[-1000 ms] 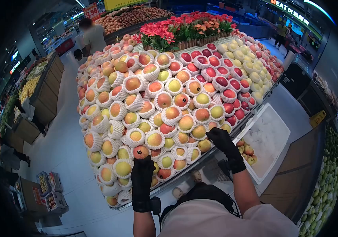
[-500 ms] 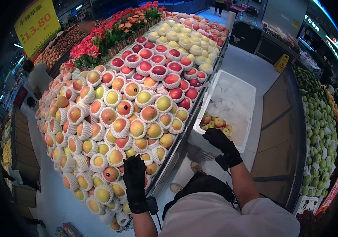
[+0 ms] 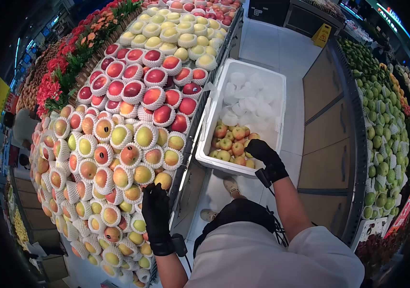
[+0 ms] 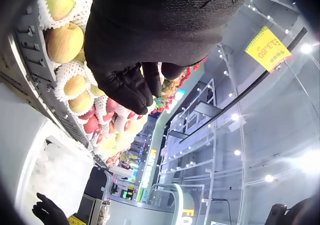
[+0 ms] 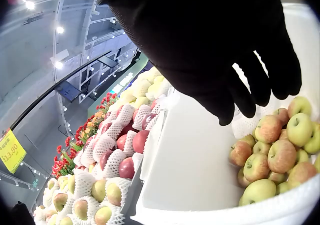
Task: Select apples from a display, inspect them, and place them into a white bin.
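Observation:
My left hand (image 3: 156, 213), in a black glove, is over the front edge of the apple display, its fingertips close to a bare yellow-red apple (image 3: 163, 180). In the left wrist view its fingers (image 4: 127, 87) hang loosely bent with nothing between them. My right hand (image 3: 266, 156), also gloved, hovers over the near right side of a white foam box (image 3: 281, 103). Loose red-green apples (image 3: 236, 142) are heaped at the box's near end. The right wrist view shows relaxed fingers (image 5: 255, 80) pointing down above these apples, holding none.
White foam net sleeves (image 3: 246, 91) lie at the far end of the box. Netted red apples (image 3: 132, 90) and pale yellow fruit (image 3: 169, 33) fill the display further back. A counter of green fruit (image 3: 380, 139) stands right, with a yellow floor sign (image 3: 321, 36) beyond.
The view has turned right, bringing the foam box to the middle. My right hand has gone from the display's edge to above the box's apples; the left stays along the display's front edge.

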The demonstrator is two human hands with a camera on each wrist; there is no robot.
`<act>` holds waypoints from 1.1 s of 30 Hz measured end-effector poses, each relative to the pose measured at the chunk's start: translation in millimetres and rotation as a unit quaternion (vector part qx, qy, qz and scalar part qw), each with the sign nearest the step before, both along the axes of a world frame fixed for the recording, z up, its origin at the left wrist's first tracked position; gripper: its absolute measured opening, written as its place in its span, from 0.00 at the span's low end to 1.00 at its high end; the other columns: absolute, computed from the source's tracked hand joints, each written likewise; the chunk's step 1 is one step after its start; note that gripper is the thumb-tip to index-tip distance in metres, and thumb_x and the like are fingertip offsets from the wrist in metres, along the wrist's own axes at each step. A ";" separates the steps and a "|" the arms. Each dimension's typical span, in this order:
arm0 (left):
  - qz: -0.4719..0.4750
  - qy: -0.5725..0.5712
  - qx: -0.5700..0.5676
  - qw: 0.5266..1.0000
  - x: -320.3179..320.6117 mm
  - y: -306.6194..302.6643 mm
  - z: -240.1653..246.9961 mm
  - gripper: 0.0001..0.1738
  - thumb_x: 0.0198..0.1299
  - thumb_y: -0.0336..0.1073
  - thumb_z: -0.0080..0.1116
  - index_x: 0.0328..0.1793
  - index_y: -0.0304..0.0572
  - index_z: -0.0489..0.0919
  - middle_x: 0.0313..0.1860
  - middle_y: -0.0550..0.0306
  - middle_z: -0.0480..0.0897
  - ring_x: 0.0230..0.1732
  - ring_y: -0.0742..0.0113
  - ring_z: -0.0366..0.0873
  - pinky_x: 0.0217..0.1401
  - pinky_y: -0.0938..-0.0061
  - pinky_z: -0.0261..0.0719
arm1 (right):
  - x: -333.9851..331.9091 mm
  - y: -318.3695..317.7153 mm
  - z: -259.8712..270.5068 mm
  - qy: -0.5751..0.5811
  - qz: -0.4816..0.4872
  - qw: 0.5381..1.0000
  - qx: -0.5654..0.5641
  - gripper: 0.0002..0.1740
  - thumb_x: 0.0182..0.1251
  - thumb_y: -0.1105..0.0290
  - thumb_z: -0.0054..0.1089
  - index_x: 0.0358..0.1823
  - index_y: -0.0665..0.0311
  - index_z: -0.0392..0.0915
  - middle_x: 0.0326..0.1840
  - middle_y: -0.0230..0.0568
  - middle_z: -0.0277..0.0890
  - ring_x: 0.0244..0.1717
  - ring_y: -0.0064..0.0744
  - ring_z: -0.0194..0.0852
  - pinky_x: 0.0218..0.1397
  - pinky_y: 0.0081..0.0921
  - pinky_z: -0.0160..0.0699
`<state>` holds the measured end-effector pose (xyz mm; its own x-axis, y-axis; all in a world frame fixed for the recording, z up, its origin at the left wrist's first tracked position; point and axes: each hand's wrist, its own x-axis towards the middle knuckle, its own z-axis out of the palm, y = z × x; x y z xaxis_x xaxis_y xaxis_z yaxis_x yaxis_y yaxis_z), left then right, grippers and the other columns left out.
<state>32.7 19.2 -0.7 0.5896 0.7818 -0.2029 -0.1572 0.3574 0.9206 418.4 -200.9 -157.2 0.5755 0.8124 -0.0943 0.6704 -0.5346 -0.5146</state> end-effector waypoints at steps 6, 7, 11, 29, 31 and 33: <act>-0.014 0.232 0.232 0.944 33.7 -12.4 -10.5 0.16 0.70 0.23 0.50 0.62 0.31 0.73 0.53 0.56 0.78 0.51 0.70 0.76 0.52 0.78 0.76 | 48.4 25.0 -40.4 0.141 -0.004 0.988 0.057 0.15 0.56 0.65 0.67 0.41 0.65 0.78 0.33 0.45 0.81 0.36 0.41 0.82 0.40 0.35 0.79; -0.006 0.213 0.187 0.959 39.0 -15.2 -13.5 0.15 0.71 0.23 0.48 0.62 0.32 0.72 0.51 0.57 0.77 0.50 0.71 0.74 0.51 0.79 0.75 | 45.5 32.7 -28.6 0.203 -0.034 0.971 0.123 0.15 0.55 0.64 0.68 0.41 0.65 0.79 0.33 0.45 0.81 0.38 0.40 0.82 0.41 0.35 0.79; 0.012 0.180 0.094 0.979 62.8 -28.6 -10.5 0.13 0.68 0.21 0.51 0.58 0.33 0.74 0.48 0.59 0.77 0.47 0.72 0.74 0.49 0.77 0.75 | 61.4 60.9 -56.7 0.184 -0.035 0.974 0.126 0.22 0.55 0.64 0.68 0.49 0.65 0.76 0.38 0.47 0.80 0.41 0.43 0.82 0.44 0.37 0.79; 0.143 0.026 -0.237 0.960 84.6 -55.7 -24.2 0.15 0.62 0.25 0.55 0.55 0.34 0.73 0.41 0.56 0.78 0.43 0.64 0.76 0.49 0.74 0.75 | 83.6 106.9 -124.2 0.012 -0.104 0.969 -0.225 0.38 0.51 0.66 0.71 0.66 0.62 0.66 0.48 0.44 0.79 0.51 0.51 0.81 0.51 0.50 0.79; 0.129 0.089 -0.162 0.974 93.2 -58.8 -22.2 0.11 0.69 0.36 0.51 0.52 0.39 0.75 0.39 0.61 0.76 0.38 0.71 0.72 0.43 0.78 0.73 | 88.9 108.6 -115.9 0.058 -0.129 0.969 -0.204 0.40 0.44 0.64 0.76 0.60 0.62 0.68 0.50 0.49 0.77 0.54 0.52 0.80 0.54 0.48 0.79; 0.118 0.111 -0.134 0.978 94.8 -57.1 -20.8 0.14 0.73 0.43 0.48 0.51 0.41 0.76 0.38 0.64 0.75 0.35 0.75 0.70 0.39 0.80 0.71 | 88.1 107.1 -110.6 0.075 -0.171 0.969 -0.161 0.41 0.38 0.63 0.79 0.58 0.63 0.70 0.52 0.54 0.76 0.55 0.55 0.79 0.55 0.48 0.79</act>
<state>127.5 -37.9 -21.5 0.3181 0.7913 -0.5221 -0.0708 0.5690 0.8193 506.6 -93.8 -267.8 0.7667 0.4910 -0.4136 0.3561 -0.8614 -0.3623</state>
